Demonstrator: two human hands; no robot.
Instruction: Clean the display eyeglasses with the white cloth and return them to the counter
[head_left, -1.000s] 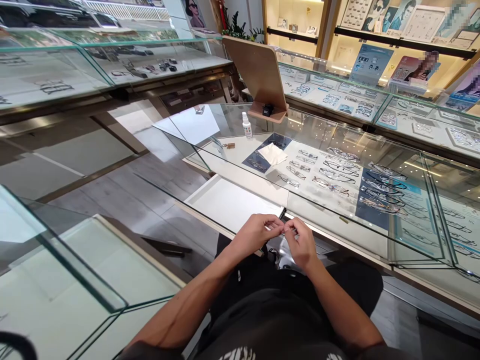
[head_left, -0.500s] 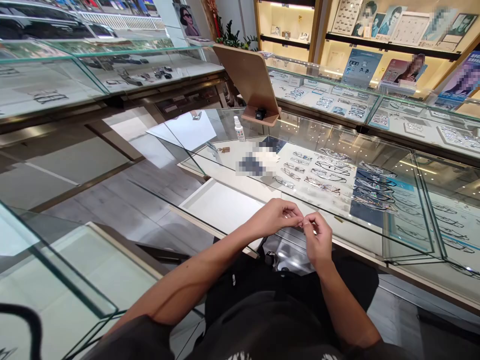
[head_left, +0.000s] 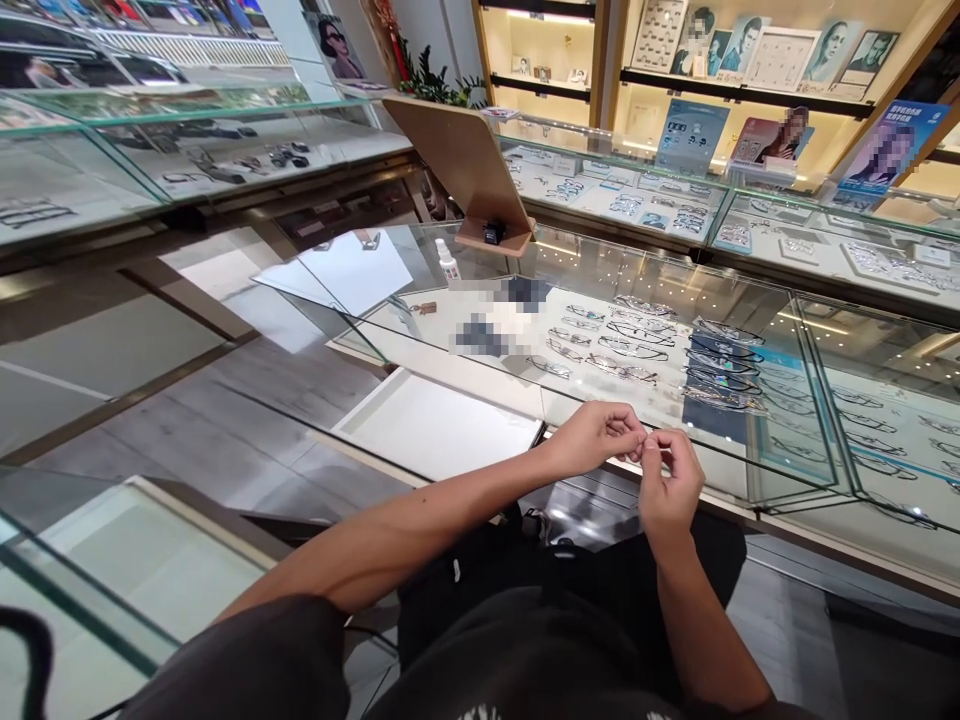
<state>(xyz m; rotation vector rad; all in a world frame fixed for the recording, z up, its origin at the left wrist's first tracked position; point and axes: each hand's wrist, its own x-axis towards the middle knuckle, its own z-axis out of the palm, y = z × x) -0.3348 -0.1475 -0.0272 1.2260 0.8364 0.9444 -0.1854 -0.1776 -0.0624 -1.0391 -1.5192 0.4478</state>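
My left hand and my right hand meet fingertip to fingertip above the front edge of the glass display case. Both are pinched closed. Whatever may be between the fingers is too small or too hidden to make out. Beneath and beyond them, several pairs of eyeglasses lie in rows in the case, some on a dark blue panel. To the left of my left hand, a white drawer stands pulled out from the case.
A white spray bottle and a mirror on a wooden stand are on the glass top. Beside the bottle is a small brown object. More glass cases stand left and behind. Lit shelves line the back wall.
The view has turned a little to the right, so the case and its contents sit further left. My hands remain pinched together and have shifted slightly right in the picture.
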